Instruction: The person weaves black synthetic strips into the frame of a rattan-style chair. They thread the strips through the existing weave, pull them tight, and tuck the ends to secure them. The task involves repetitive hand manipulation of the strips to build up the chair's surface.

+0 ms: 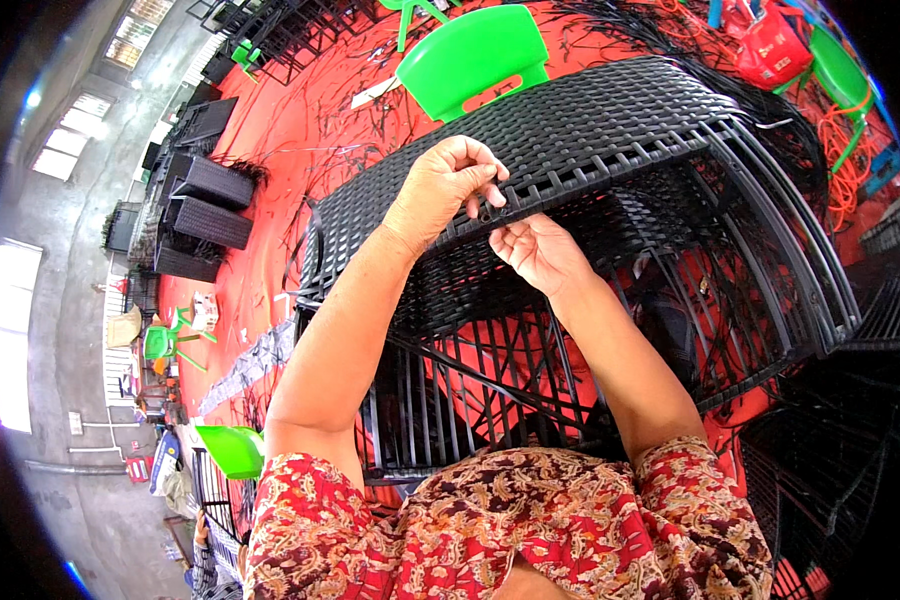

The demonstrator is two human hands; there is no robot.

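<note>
A black furniture frame [610,130] with a woven black plastic-rattan top stands in front of me, its metal bars showing below. My left hand [445,185] rests on the near edge of the woven top, fingers curled and pinching a black strip [497,205] at the edge. Just below it, my right hand [537,250] reaches up from under the edge and pinches the same strip. Both forearms come up from my red flowered sleeves.
A green plastic chair [475,55] stands behind the frame on the red floor [290,130], which is littered with black strip offcuts. Finished black woven boxes [205,205] sit at the left. More black frames [840,440] stand at the right, orange cord [845,150] beyond.
</note>
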